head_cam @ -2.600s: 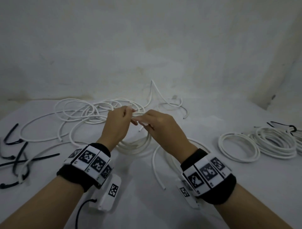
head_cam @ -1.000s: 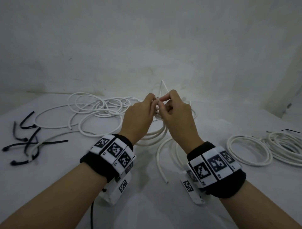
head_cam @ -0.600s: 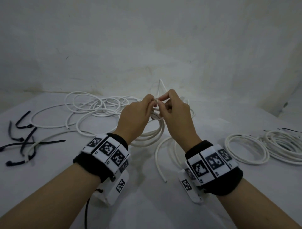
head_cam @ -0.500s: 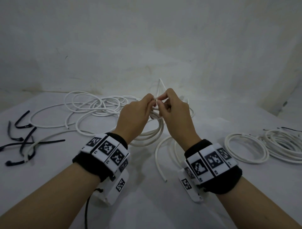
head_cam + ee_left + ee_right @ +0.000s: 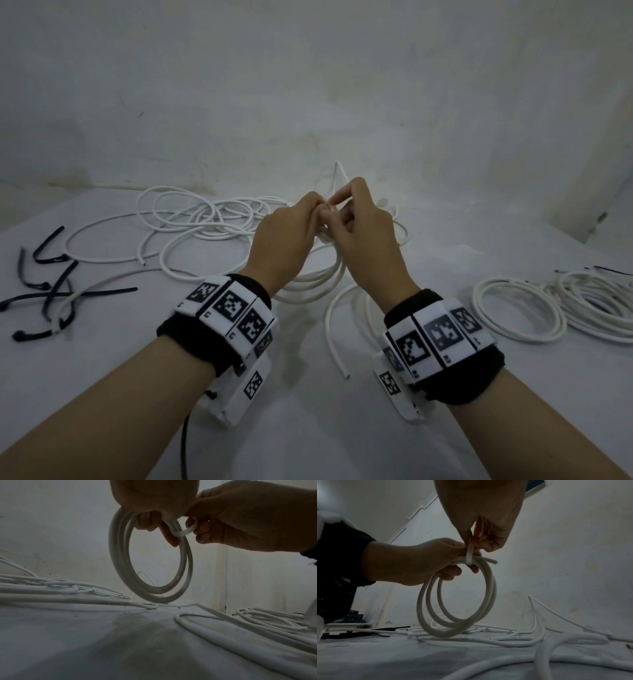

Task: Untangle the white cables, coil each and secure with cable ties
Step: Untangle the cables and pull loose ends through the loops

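Note:
My left hand (image 5: 317, 205) grips the top of a small coil of white cable (image 5: 318, 286), which hangs upright with its bottom near the table. In the left wrist view the coil (image 5: 113, 555) shows as about three loops. A white cable tie (image 5: 181, 533) is looped round the top of the coil. My right hand (image 5: 337, 202) pinches the tie between thumb and forefinger, right beside the left fingers. In the right wrist view the tie (image 5: 469, 553) runs up from the coil (image 5: 423, 608) into the right fingers, and a cut cable end pokes out beside it.
A loose tangle of white cables (image 5: 205, 219) lies at the back left of the white table (image 5: 308, 428). Several black cable ties (image 5: 51, 291) lie at the left edge. Coiled white cables (image 5: 548, 308) rest at the right. One loose cable end (image 5: 337, 342) lies between my wrists.
Both hands have lifted the coil off the table and come closer together. In the last half second they hardly move; the right fingers shift slightly on the tie.

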Available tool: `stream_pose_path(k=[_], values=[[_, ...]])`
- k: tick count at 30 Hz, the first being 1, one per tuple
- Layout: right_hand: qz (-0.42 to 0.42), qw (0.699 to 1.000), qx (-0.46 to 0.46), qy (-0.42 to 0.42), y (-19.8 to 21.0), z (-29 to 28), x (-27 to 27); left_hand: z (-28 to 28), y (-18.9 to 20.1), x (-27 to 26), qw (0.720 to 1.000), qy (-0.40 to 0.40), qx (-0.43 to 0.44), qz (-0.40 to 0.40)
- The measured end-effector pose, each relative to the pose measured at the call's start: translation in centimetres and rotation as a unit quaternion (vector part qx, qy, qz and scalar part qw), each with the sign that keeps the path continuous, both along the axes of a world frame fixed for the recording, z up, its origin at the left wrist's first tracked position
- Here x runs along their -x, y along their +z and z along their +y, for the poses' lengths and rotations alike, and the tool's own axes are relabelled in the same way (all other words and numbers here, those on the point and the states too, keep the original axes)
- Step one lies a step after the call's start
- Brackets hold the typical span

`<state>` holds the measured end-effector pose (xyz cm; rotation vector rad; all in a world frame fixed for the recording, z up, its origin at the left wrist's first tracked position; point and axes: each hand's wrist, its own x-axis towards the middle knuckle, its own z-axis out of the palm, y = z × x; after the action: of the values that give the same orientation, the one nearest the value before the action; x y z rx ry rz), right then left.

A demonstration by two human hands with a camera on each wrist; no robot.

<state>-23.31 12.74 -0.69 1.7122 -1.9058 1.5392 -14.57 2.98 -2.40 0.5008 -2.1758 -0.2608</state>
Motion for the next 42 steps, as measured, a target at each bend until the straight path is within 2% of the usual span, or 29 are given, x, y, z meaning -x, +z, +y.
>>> stream_pose_path(k=[3, 9, 12, 16, 19, 23, 27, 30, 34, 39, 42], values=[[0.023, 1.000, 0.005, -0.020, -0.2, 0.1, 0.1, -0.3, -0.1, -0.1, 1.000, 0.003, 0.009, -0.008], [0.040, 0.997, 0.022, -0.067, -0.3, -0.2, 0.4, -0.1, -0.1, -0.1, 0.999, -0.051, 0.010, -0.014], [0.026, 0.998, 0.015, -0.050, -0.2, -0.4, 0.1, -0.3, -0.1, -0.2, 0.999, -0.035, 0.013, -0.018], [0.032, 0.998, 0.034, -0.031, -0.2, -0.3, -0.4, -0.8, -0.2, -0.1, 0.999, -0.018, -0.034, 0.004], [0.034, 0.997, 0.059, -0.042, -0.3, -0.3, -0.2, -0.6, -0.2, -0.1, 0.999, -0.046, -0.022, -0.003], [0.020, 0.998, 0.045, -0.047, -0.3, -0.5, 0.2, -0.5, -0.2, -0.1, 0.998, -0.063, -0.007, -0.023], [0.046, 0.998, 0.027, -0.029, -0.2, -0.6, -0.3, -0.8, -0.3, -0.3, 0.997, -0.055, -0.047, -0.001], [0.037, 0.998, 0.047, -0.032, -0.2, -0.6, -0.3, -0.7, -0.2, -0.3, 0.995, -0.055, -0.077, 0.018], [0.025, 0.996, 0.070, -0.052, -0.3, -0.7, 0.2, -0.4, -0.2, -0.2, 0.994, -0.102, -0.041, -0.008], [0.040, 0.997, 0.051, -0.035, -0.2, -0.8, 0.2, -1.1, -0.3, -0.6, 0.995, -0.087, -0.027, -0.033], [0.058, 0.996, -0.029, -0.065, 0.9, -0.3, 0.5, -1.6, -0.3, -1.5, 0.993, -0.102, -0.058, -0.019]])
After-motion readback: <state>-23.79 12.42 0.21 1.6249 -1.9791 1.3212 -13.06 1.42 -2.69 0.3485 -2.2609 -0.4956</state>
